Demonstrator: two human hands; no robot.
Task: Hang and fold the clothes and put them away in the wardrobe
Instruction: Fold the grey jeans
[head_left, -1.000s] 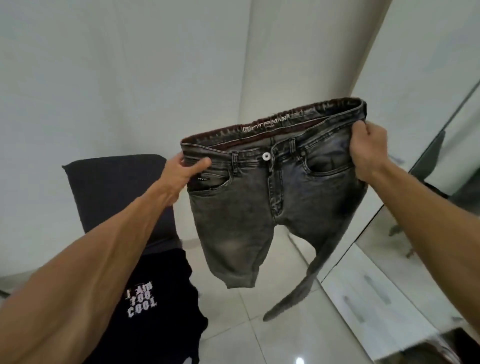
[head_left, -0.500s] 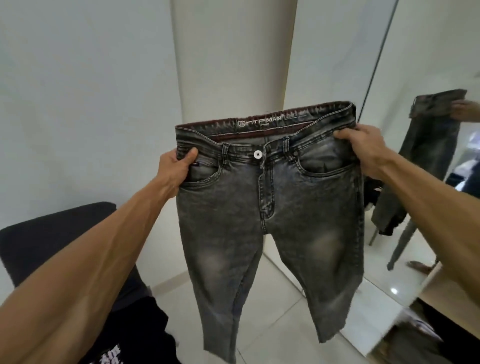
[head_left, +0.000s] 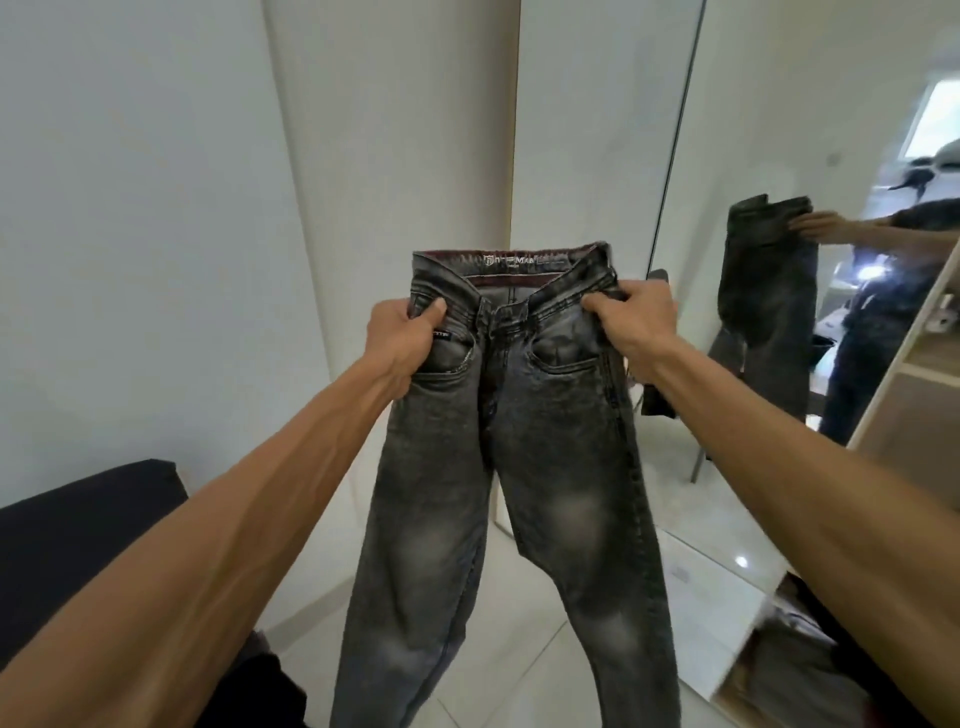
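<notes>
A pair of faded dark grey jeans (head_left: 524, 467) hangs in front of me, front side facing me, both legs dangling over the floor. My left hand (head_left: 402, 343) grips the waistband at the left front pocket. On the other side of the waist, my right hand (head_left: 636, 332) clutches the band by the right pocket. The waist is bunched narrow between the two hands, with the fly creased inward. The leg ends run out of view at the bottom.
A tall mirror (head_left: 810, 291) on the right reflects the jeans and the person. A wooden wardrobe shelf edge (head_left: 914, 358) shows at far right. A dark cushioned seat (head_left: 78, 545) sits at lower left with black clothing (head_left: 260, 691) on it. White tiled floor (head_left: 519, 670) lies below.
My hands have come closer together, so the waistband that was stretched flat is now bunched narrow. The view has turned right, showing more of the mirror.
</notes>
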